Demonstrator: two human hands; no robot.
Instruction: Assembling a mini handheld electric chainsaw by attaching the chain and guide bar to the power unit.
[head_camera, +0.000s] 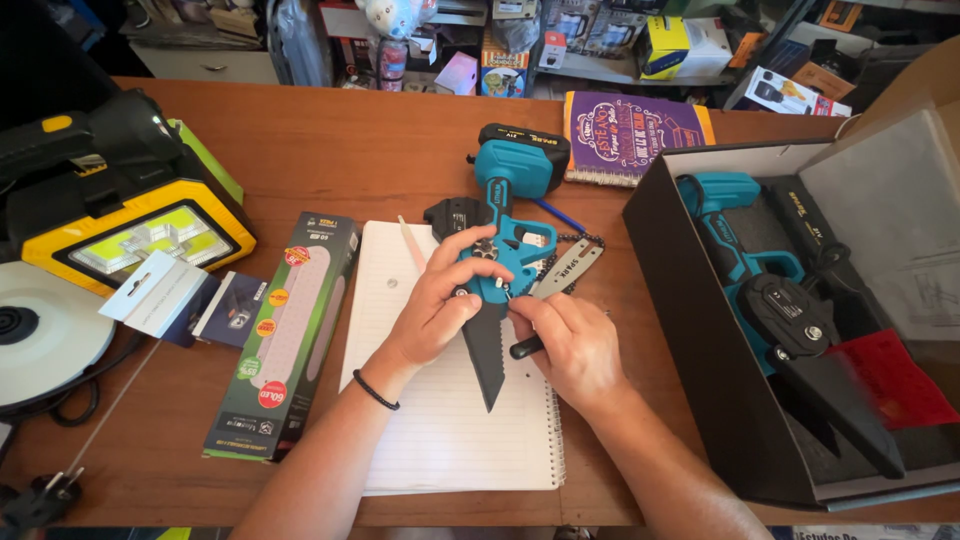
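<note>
**A:** Which step is in hand, do you think?

**B:** I judge it is work on the side cover of the small teal chainsaw (508, 235). The saw lies on the open notebook (440, 420), directly under both hands. The left hand (440, 300) grasps the saw body, with the fingers curled over its black knob. The right hand (570, 345) is closed around a thin tool with a black handle (527, 347), and its tip points at the saw housing, just beside the left thumb.

**A:** And the next move needs what?

**B:** Probably a steady hold from the left hand while the tool tip stays seated in its place. The loose guide bar and chain (570, 268) lie just beyond the right hand, so they could catch the fingers.

**A:** What about containers?

**B:** To the right of the right hand stands an open black cardboard box (690, 330). Inside it lies a second teal saw (770, 290) with a black blade cover, and also a red sheet (890, 375).
</note>
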